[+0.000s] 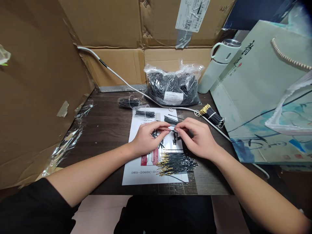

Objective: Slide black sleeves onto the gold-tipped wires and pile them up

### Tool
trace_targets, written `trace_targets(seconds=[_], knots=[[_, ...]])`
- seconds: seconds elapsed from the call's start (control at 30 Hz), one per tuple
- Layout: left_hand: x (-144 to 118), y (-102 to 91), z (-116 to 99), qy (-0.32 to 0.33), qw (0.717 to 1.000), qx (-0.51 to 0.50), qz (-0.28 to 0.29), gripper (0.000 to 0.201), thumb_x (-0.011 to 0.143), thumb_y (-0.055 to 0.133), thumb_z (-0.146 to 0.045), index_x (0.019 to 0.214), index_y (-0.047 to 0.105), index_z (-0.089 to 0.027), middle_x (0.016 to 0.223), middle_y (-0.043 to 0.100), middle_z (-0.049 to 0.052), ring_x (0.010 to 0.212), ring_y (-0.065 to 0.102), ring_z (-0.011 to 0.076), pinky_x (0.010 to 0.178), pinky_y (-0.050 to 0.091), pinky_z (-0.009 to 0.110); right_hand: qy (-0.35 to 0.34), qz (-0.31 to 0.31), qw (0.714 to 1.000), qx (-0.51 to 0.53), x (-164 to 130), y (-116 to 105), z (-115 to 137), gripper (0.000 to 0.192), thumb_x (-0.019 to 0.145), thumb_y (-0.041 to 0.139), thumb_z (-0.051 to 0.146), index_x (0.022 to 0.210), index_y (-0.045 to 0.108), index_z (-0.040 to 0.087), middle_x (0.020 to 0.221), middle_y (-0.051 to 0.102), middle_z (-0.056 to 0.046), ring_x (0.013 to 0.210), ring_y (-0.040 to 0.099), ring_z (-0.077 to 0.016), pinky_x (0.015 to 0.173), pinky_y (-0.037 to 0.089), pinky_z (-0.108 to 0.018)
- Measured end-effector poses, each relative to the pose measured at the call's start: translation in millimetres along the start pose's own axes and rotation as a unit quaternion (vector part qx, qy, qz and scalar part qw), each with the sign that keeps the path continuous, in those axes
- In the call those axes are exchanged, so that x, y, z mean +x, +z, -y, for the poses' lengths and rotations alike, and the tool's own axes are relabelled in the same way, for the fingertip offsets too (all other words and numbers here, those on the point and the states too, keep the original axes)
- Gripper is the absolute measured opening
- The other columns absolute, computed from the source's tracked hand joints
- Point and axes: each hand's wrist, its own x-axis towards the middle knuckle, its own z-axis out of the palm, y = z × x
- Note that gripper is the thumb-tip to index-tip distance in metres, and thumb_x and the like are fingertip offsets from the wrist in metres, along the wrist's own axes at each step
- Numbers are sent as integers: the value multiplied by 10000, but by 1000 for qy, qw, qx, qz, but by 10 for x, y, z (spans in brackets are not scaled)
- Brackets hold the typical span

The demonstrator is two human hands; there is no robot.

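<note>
My left hand [149,136] and my right hand [198,138] meet over a printed paper sheet [133,152], each with thumb and fingers pinched. Between the fingertips runs a thin black wire [172,130], mostly covered by them. Short black tube pieces [175,142] lie on the sheet just below and between the hands. Nearer to me is a loose pile of black wires with gold ends [179,164]. Beyond the fingertips rests another small group of black wires [170,120].
Two bundles of black wires, one farther left [130,103] and one on the sheet [145,114], lie behind. A tied gold-ended bundle [212,115], a filled plastic bag [173,86], a white cable [119,78], a bottle [216,66] and a paper bag [255,97] stand around. Cardboard [112,22] walls the desk.
</note>
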Motion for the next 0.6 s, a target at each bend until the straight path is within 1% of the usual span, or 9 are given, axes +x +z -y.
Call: trace_targets(seconds=[0.1,0.27,0.6], knots=[[-2,0,-7,-4,1000,2,-2,249,972,816,-235,1215,788,-185,1065,860,83,923,833,204,906,699,362,15,-6,1000,2,2,1,-3,131,1097,621,253,1063,746,237,969,759,-73,870,698,-239,802,560,-407],[7,-6,-27,9,1000,20,-16,141,975,803,-215,1114,804,-190,992,851,56,861,805,180,840,678,327,31,-11,999,10,5,5,-14,130,1094,633,277,1049,749,239,974,765,-67,870,704,-239,795,560,-401],[8,-3,-35,5,999,27,-19,127,981,804,-237,1102,809,-196,997,854,55,867,802,186,850,664,337,31,-15,999,10,7,0,-16,117,1084,640,258,1042,746,234,967,762,-65,862,706,-235,771,557,-390]])
